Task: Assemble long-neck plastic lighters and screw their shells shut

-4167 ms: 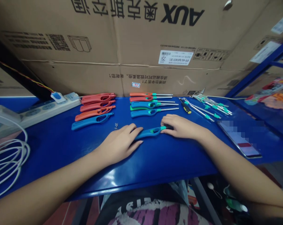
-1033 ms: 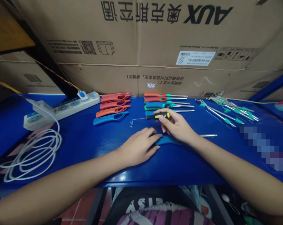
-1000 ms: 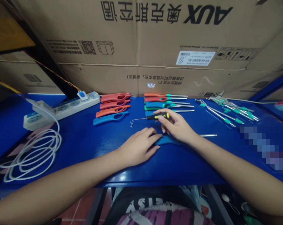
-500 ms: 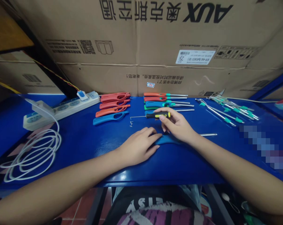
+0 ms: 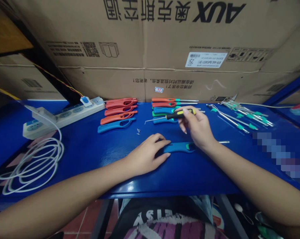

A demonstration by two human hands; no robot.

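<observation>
A long-necked blue lighter (image 5: 178,147) lies on the table, its metal tube pointing right. My left hand (image 5: 150,154) is closed around its left end, pressing it down with thumb and fingers. Above it, my right hand (image 5: 196,124) grips a black and yellow screwdriver (image 5: 175,115) by the handle, its thin shaft pointing left. Something tiny, probably a screw, hangs at the shaft's tip. A few small screws (image 5: 138,131) lie on the table below that tip. My right wrist covers part of the lighter's tube.
Red, orange and blue lighter shells (image 5: 117,117) lie stacked at the back left. Lighters with metal tubes (image 5: 165,110) lie behind my right hand. Loose metal tubes (image 5: 239,116) are at the right. A power strip (image 5: 65,116) and coiled white cable (image 5: 33,166) occupy the left; a cardboard box (image 5: 140,53) stands behind.
My right hand has lifted the screwdriver up and to the right, away from the small screws, uncovering more of the blue lighter. My left hand stays on the lighter.
</observation>
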